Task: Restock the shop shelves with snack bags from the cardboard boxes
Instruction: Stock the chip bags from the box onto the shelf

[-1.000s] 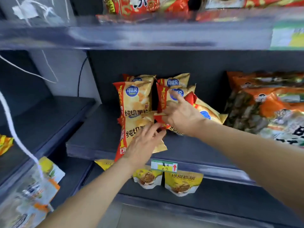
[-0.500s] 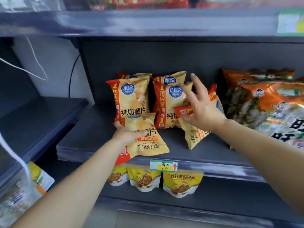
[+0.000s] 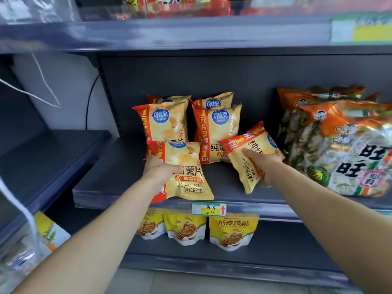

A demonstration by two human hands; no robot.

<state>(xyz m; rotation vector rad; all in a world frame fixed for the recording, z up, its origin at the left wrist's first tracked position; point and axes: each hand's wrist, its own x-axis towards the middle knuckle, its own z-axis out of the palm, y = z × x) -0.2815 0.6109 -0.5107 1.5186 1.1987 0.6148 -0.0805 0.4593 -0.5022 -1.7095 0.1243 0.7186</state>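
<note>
Several yellow-and-red chip bags stand on the dark grey middle shelf [image 3: 118, 166]. Two upright stacks lean near the back panel, a left stack [image 3: 163, 122] and a right stack [image 3: 216, 128]. My left hand [image 3: 158, 169] grips a front chip bag [image 3: 184, 166] by its left side, its lower edge hanging over the shelf lip. My right hand [image 3: 262, 164] grips another chip bag [image 3: 248, 153], tilted to the right, just above the shelf. No cardboard box is in view.
Large orange rice-cracker bags [image 3: 343, 145] fill the shelf's right side. Yellow walnut pouches [image 3: 233, 230] stand on the shelf below, under a price tag [image 3: 209, 209]. Red bags sit on the top shelf [image 3: 191, 32]. A side shelf [image 3: 42, 158] lies to the left.
My right hand, held with spread fingers over the tilted bag, has closed round it lower down. My left hand has raised its bag more upright against the left stack.
</note>
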